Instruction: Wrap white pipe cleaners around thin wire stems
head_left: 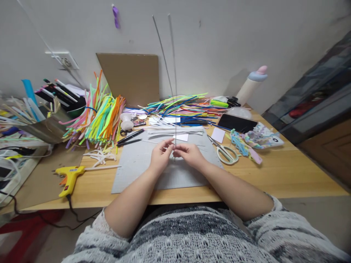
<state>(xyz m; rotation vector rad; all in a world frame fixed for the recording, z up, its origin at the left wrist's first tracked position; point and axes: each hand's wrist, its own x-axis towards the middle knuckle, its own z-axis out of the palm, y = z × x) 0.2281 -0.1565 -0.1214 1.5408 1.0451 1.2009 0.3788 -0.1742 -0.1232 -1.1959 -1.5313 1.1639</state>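
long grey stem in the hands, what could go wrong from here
The long grey stem is held low, where the fingertips of the left hand and right hand meet, so its tall upper part could sway or bend. The cord of the glue gun hangs past the table edge and might snag, dragging the gun.

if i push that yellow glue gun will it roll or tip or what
The yellow glue gun probably won't roll, since it lies on its side. Its black cord runs over the front edge of the table, so it may tug. The pale glue stick jutting from its back would likely swing around with it.
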